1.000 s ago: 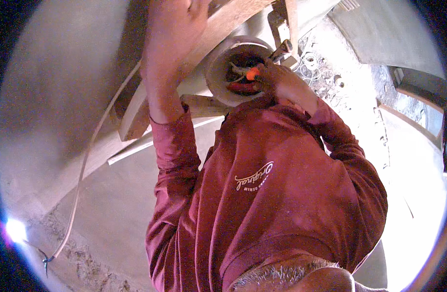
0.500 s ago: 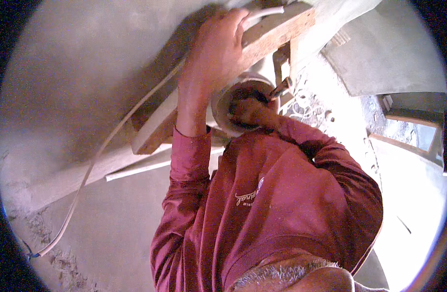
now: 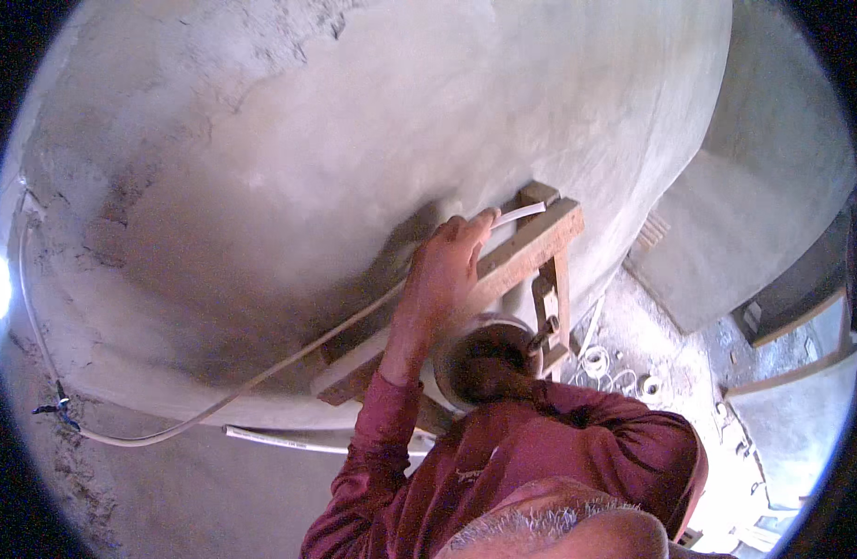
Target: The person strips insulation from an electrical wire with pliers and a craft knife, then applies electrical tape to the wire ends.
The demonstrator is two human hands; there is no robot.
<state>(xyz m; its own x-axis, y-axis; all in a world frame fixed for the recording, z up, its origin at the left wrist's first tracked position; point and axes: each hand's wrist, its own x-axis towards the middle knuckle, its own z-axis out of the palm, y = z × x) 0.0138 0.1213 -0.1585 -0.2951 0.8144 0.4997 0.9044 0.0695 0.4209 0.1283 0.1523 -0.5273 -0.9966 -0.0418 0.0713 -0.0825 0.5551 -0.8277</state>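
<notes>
Head view is looking down on a person in a maroon top (image 3: 382,447) who is working close to a grey plastered wall (image 3: 540,102). The left hand (image 3: 442,270) is lying above the top beam of a wooden frame (image 3: 535,250), and its fingers are curling round a pale tube (image 3: 520,215), gripping it; a short end is sticking out past the fingertips over the beam, while a long stretch is sagging away to the left, toward a dark-blue tie (image 3: 63,415). The right hand (image 3: 503,380) is reaching down into a round bucket (image 3: 444,380) just below the frame; shadow is hiding its fingers, so whether they are open or closing on something cannot be told. A tool handle (image 3: 547,331) is jutting up at the bucket's right rim. Near the person's left elbow, a straight white pipe (image 3: 293,441) is lying, and coiled white cable (image 3: 596,361) is resting on the debris-strewn floor (image 3: 624,326) to the right
</notes>
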